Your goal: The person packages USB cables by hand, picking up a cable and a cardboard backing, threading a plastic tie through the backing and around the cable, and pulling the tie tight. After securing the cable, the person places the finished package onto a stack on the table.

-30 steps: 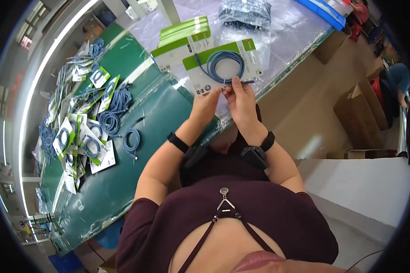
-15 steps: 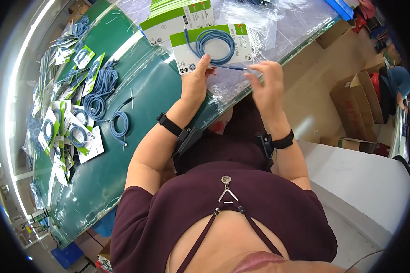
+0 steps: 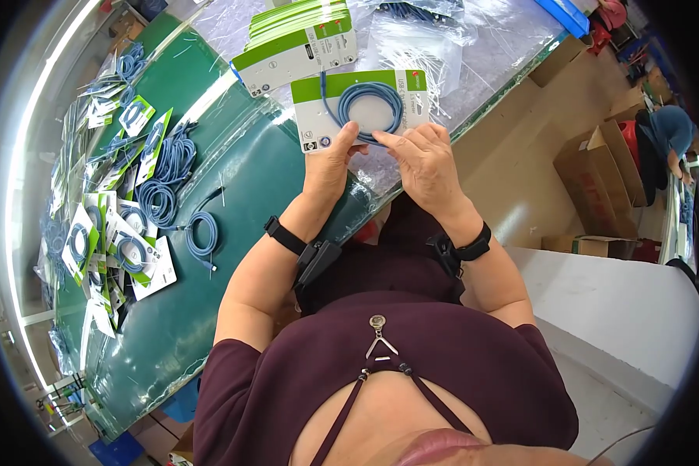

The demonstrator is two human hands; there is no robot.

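A coiled blue USB cable (image 3: 348, 106) lies against a green-and-white cardboard card (image 3: 311, 116) at the table's near edge. With the thumb over the lower part of the coil, my left hand (image 3: 328, 165) grips card and cable together. My right hand (image 3: 426, 163) is closed at the coil's lower right, its index finger and thumb on the cable; the cable's lower plug is hidden there. The other plug (image 3: 323, 78) points up at the card's upper left. Just beyond stands a stack of similar cards (image 3: 295, 58).
To the left, the green tabletop (image 3: 241, 171) bears a heap of carded cables (image 3: 132, 252), a loose bundle of blue cables (image 3: 175, 159) and a single coil (image 3: 203, 235). White ties (image 3: 427, 66) lie in clear plastic beyond my right hand. Cardboard boxes (image 3: 594, 182) stand at right, near another person (image 3: 668, 140).
My right hand has moved left and down from the cable's free end to the coil's lower edge, bringing that end in. The card sits slightly lower in view, still in my left hand.
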